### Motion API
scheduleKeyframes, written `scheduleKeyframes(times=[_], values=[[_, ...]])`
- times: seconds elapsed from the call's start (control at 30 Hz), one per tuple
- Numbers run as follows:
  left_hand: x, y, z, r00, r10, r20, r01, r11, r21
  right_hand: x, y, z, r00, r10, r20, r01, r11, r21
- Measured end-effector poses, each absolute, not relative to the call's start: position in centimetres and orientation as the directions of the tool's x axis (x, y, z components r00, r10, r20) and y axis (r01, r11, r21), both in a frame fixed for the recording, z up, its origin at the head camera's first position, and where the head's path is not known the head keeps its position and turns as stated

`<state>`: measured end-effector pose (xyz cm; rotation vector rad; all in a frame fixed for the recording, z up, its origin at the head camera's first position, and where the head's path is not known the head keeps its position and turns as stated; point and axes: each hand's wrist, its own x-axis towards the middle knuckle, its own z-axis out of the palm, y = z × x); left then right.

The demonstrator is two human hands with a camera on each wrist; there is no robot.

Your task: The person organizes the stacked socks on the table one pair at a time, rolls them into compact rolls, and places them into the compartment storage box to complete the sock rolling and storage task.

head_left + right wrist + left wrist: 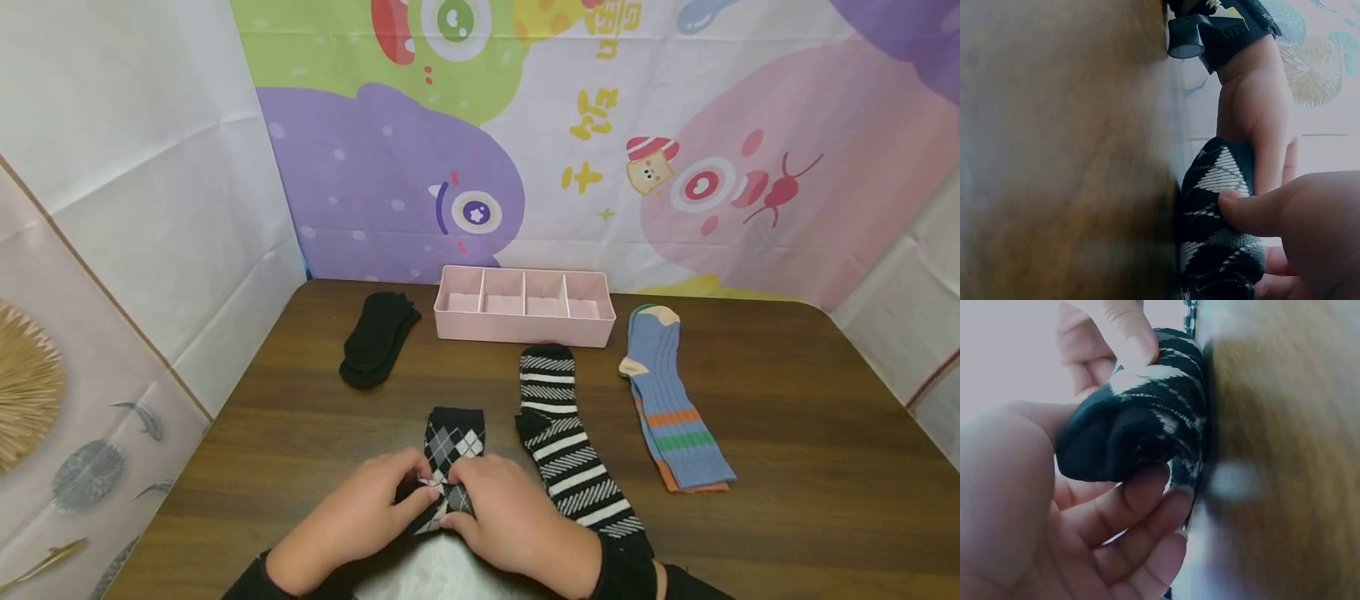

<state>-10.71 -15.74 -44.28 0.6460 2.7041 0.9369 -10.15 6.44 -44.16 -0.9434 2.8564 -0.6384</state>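
An argyle sock (454, 437) in black, grey and white lies near the table's front edge, its near part rolled or folded over. My left hand (369, 506) pinches the left side of that fold between thumb and fingers. On the other side my right hand (512, 515) grips the fold, thumb toward me. In the left wrist view the rolled sock (1154, 394) shows a dark end between the fingers. The right wrist view has the thumb pressed on the patterned roll (1222, 219). Whether one sock or a pair is rolled, I cannot tell.
Black-and-white striped socks (573, 450) lie just right of my right hand. Farther right are blue socks (675, 400) with orange and green bands. Folded black socks (378, 337) lie at the back left. A pink box (525, 327) with several compartments stands at the table's back edge.
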Motion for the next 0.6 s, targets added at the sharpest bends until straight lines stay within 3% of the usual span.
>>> scheduleKeyframes(times=[0.33,0.6], values=[[-10.86,-16.2,-43.93,-0.827,0.554,-0.092,0.421,0.721,0.551,-10.28,6.59,-44.13,-0.803,-0.586,0.111,-0.579,0.722,-0.379],[-10.59,-16.29,-43.62,-0.8,0.599,-0.008,0.513,0.692,0.509,-10.76,6.81,-44.48,-0.799,-0.593,0.097,-0.576,0.709,-0.407]])
